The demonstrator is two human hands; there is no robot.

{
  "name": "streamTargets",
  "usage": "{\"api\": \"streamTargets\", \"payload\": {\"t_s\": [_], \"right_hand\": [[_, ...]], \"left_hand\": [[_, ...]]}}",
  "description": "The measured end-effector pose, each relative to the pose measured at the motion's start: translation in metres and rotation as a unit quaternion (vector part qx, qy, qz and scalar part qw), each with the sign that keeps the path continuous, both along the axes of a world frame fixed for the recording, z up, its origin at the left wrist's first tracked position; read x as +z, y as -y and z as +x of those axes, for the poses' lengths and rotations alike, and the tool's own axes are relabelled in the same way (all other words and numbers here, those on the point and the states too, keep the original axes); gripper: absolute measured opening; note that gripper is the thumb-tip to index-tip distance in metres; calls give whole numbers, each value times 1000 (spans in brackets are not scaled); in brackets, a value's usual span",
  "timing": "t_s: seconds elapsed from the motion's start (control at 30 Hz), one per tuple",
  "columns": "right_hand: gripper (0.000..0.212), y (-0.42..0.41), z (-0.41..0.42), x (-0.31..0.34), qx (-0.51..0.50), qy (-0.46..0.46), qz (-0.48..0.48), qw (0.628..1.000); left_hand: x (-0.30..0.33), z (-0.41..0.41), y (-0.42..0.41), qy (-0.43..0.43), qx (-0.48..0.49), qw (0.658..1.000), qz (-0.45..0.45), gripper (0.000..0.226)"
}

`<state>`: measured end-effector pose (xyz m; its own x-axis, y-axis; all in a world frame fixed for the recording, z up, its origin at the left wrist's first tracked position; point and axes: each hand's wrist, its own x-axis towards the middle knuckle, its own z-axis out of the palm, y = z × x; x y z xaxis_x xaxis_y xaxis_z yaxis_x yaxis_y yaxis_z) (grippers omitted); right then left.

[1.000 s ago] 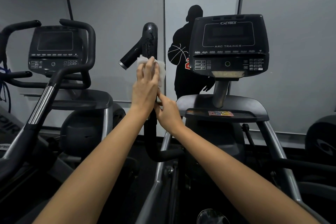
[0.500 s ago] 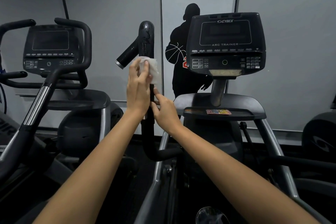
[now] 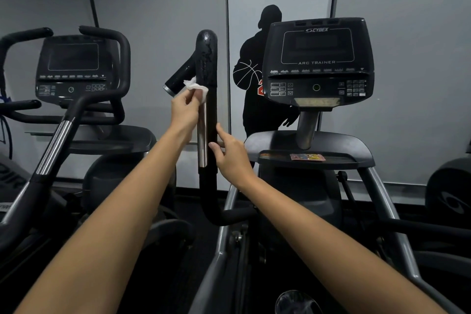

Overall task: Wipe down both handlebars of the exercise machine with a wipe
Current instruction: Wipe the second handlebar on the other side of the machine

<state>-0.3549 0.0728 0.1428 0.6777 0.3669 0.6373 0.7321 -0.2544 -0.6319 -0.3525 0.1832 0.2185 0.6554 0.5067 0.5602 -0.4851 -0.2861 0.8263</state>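
The left handlebar (image 3: 207,58) of the Cybex Arc Trainer stands upright in the middle: black grip on top, a chrome strip lower down, a short side stub to its left. My left hand (image 3: 184,109) pinches a crumpled white wipe (image 3: 195,86) against the left side of the bar, just under the stub. My right hand (image 3: 230,153) is on the bar's right side lower down, thumb and fingertips touching it, fingers loosely extended. The right handlebar is not in view.
The machine's console (image 3: 317,61) and its tray (image 3: 311,150), holding a small packet (image 3: 307,157), stand right of the bar. A second machine (image 3: 74,69) with curved black handles is close on the left. Grey wall panels lie behind.
My left hand has slid off the front of the bar to its left side, taking the wipe with it. The right hand has loosened its grasp and now only touches the bar.
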Motion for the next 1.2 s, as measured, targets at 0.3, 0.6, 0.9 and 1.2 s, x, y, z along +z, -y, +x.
{"api": "streamTargets", "payload": {"t_s": [0.3, 0.6, 0.9, 1.2], "right_hand": [[50, 1, 3, -1, 10, 12, 13, 1000], [53, -4, 11, -6, 0, 1, 6, 1000], [25, 10, 21, 46, -38, -25, 134, 990], [36, -6, 36, 111, -48, -18, 97, 994]], "left_hand": [[-12, -7, 24, 77, 204, 957, 190, 32], [9, -2, 17, 65, 159, 984, 36, 17], [0, -4, 13, 71, 133, 983, 102, 38], [-10, -1, 12, 95, 115, 979, 141, 51]]}}
